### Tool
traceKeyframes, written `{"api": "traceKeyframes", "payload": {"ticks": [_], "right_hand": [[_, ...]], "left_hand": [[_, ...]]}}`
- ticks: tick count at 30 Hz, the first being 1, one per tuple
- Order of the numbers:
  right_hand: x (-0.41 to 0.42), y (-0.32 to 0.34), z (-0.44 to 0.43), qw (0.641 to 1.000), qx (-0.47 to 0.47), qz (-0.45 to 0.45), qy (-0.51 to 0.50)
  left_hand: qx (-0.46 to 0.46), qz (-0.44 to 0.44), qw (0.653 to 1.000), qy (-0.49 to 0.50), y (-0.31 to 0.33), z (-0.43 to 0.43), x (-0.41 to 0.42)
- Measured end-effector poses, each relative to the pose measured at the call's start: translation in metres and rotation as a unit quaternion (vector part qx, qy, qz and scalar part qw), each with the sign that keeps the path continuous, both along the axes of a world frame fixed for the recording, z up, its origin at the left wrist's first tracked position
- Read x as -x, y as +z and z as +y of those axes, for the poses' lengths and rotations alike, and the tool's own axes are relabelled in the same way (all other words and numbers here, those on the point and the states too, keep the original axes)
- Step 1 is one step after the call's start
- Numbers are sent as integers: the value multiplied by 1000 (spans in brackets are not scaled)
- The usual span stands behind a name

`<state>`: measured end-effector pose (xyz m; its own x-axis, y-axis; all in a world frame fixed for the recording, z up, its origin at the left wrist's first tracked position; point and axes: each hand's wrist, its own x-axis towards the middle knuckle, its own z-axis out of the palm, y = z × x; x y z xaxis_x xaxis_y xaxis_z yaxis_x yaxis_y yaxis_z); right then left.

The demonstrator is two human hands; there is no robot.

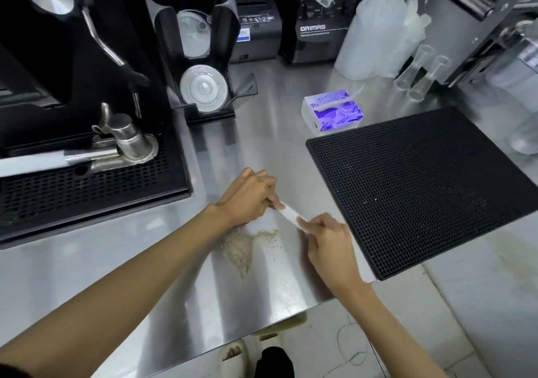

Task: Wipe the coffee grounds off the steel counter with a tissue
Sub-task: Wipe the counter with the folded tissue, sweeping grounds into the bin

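Observation:
A pale brown patch of coffee grounds (241,248) lies on the steel counter (180,290) near its front edge. Just beyond the grounds, both hands hold one white tissue (289,213) stretched between them. My left hand (249,195) pinches its far left end and my right hand (327,239) pinches its near right end. The tissue hangs a little above the counter and does not touch the grounds. A purple tissue pack (333,112), with a sheet sticking out, lies farther back.
A black bar mat (422,185) lies to the right. An espresso machine drip tray (87,185) with a steel portafilter stands at left. A lid holder (203,86), a blender base, bagged cups and plastic glasses line the back. The floor shows below the front edge.

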<state>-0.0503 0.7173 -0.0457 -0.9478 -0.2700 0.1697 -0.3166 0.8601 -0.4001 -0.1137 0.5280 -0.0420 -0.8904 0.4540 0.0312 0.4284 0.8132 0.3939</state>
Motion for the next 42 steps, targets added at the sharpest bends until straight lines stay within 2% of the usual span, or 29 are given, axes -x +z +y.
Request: {"api": "traceKeyframes", "payload": {"ticks": [4,10,13,18,21,26,31,35,39,42], "right_hand": [[-28,-3,-26,999,2,-48,17],[-18,11,-19,987,85,-137,-13],[-14,16,9,984,99,-127,-75],[-38,8,45,968,96,-116,-203],[-63,3,42,967,83,-83,-226],[-81,-2,5,970,81,-82,-215],[-82,-6,-43,975,66,-104,-183],[-78,-6,-74,987,49,-102,-113],[-55,6,-79,969,131,-172,-116],[-24,22,-70,970,152,-158,-107]], "left_hand": [[17,-13,999,-25,1,-27,-19],[-7,3,1000,-3,4,-33,-28],[-24,16,999,-23,9,-4,-21],[-5,60,990,-125,6,54,-13],[8,52,984,-169,1,73,-14],[3,46,983,-179,1,58,-16],[6,38,990,-135,-3,8,-24],[54,25,993,-99,8,-30,-33],[79,41,995,-40,15,-56,-40],[52,64,996,35,20,-69,-46]]}}
